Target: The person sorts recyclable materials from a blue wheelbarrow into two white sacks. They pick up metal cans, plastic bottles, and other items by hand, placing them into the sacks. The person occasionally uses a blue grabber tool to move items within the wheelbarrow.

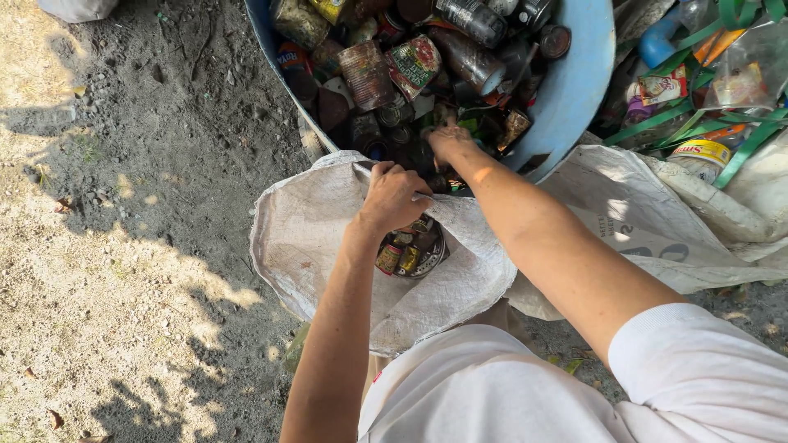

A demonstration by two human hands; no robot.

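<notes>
My left hand (pixel 392 195) grips the rim of a white woven sack (pixel 312 238) and holds its mouth apart. Several crushed cans (pixel 410 250) lie inside the sack just below that hand. My right hand (pixel 450 144) reaches into a blue barrel (pixel 579 78) filled with rusty tins and cans (pixel 394 70). Its fingers are down among the cans at the barrel's near side. I cannot tell whether they hold one.
Sandy ground (pixel 123 246) with patches of shadow spreads to the left. At the right lie a second white sack (pixel 657 221), green plastic straps (pixel 698 123), a blue bottle (pixel 661 41) and mixed plastic waste.
</notes>
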